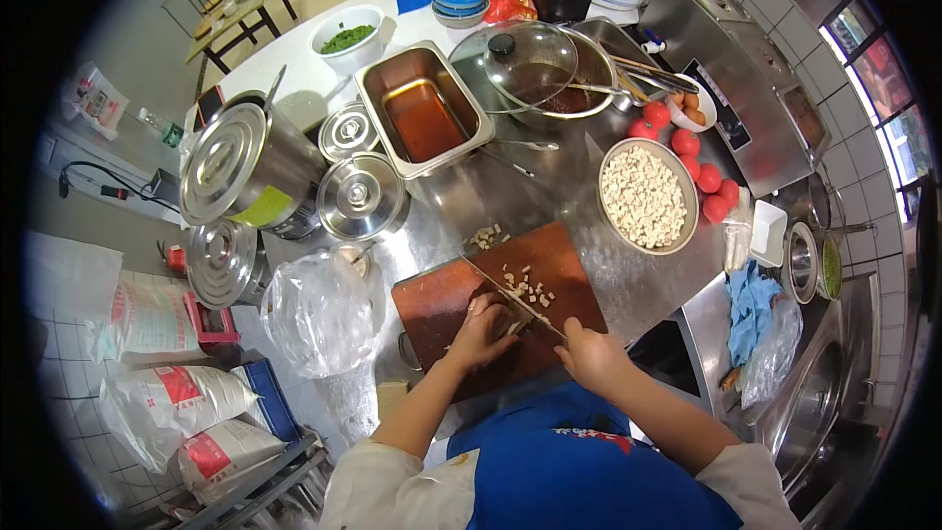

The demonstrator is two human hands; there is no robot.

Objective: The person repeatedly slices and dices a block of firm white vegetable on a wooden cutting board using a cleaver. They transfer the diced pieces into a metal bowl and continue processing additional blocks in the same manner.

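A brown cutting board (434, 309) lies aslant on the steel table in front of me. In my right hand (597, 357) is the handle of a kitchen knife (508, 293), its blade edge-on across the board. My left hand (482, 335) curls over pale food strips (519, 325) just on the near side of the blade, hiding part of them. Beyond the blade lie loose pale cubes (526, 285). A small heap of similar cubes (488, 237) rests past the board's far edge. Pale slabs (392, 399) sit left of the board, near my left forearm.
A bowl of pale cubes (644, 195) stands beyond the board to the right, beside several tomatoes (709, 178). Farther back are a steel pan of reddish liquid (430, 118) and a glass-lidded pot (548, 70). Lidded steel pots (235, 162) and a clear plastic bag (318, 313) occupy the left.
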